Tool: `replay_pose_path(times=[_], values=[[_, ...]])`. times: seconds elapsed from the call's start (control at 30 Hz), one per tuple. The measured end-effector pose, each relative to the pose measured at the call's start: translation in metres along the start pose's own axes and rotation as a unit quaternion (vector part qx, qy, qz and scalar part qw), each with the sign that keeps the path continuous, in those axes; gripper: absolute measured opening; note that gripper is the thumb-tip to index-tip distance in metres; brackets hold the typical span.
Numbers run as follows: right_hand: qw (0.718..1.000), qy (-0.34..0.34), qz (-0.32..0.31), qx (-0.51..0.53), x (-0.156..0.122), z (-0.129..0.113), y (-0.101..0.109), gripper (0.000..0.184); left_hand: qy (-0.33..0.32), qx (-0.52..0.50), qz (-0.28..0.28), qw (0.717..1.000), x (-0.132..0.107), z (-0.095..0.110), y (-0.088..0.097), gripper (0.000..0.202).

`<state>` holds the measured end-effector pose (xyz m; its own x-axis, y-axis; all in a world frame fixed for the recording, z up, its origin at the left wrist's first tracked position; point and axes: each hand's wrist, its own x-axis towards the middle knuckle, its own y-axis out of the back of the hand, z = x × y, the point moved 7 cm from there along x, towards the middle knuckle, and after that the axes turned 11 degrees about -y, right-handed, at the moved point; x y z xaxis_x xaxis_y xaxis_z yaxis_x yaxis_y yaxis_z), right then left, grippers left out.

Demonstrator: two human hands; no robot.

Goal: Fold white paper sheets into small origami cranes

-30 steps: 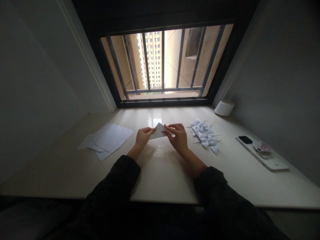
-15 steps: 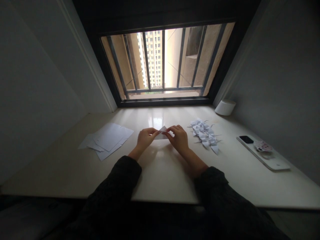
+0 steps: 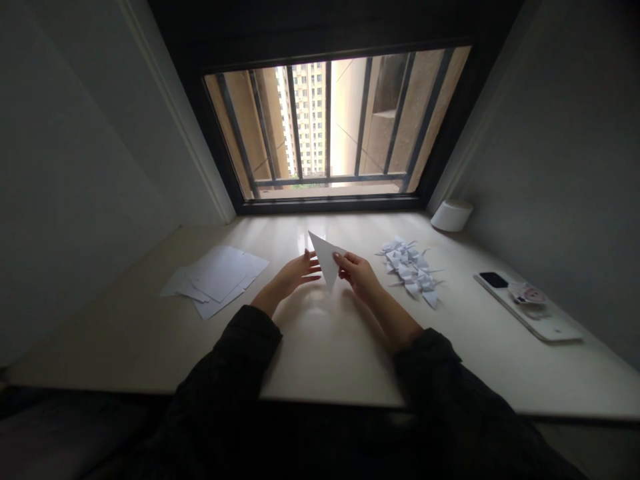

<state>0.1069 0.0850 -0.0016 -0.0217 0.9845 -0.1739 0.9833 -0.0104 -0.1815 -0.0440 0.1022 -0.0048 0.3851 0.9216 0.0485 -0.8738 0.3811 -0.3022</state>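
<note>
Paper triangle (image 3: 326, 260) is held up over the middle of the sill (image 3: 320, 363), well back from its near edge. Right hand (image 3: 356, 272) pinches its right side, thumb on the near face, I judge to steady it while leaving the left side reachable. Left hand (image 3: 295, 273): fingers loose, spread at the opposite side; contact, I cannot tell. Loose sheets (image 3: 223, 273) lie toward the sill's left edge, folded shapes (image 3: 407, 270) right of the hands, probably within easy reach. Triangle: white, plain, straight-edged, tilted, one point up, another down.
</note>
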Motion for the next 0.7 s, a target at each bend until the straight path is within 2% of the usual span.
replay_pose_path(times=[0.1,0.3,0.47,0.57,0.7], values=[[0.999,-0.011,-0.023,0.02,-0.002,0.001,-0.005,0.04,-0.005,0.022,-0.035,0.999,-0.002,-0.004,-0.009,0.054],[0.999,-0.018,-0.028,0.028,-0.005,0.002,-0.008,0.037,-0.029,0.05,-0.029,0.998,-0.003,0.0,-0.008,0.045],[1.0,0.005,-0.026,0.007,-0.006,0.0,-0.009,0.037,-0.037,0.058,-0.025,0.997,-0.003,0.002,-0.012,0.049],[1.0,0.008,-0.017,0.002,-0.005,-0.001,-0.007,0.038,-0.042,0.052,-0.007,0.998,-0.001,0.001,-0.007,0.048],[0.999,0.001,0.026,0.023,-0.002,-0.001,0.003,0.039,-0.033,0.026,0.04,0.998,0.002,-0.004,0.01,0.045]])
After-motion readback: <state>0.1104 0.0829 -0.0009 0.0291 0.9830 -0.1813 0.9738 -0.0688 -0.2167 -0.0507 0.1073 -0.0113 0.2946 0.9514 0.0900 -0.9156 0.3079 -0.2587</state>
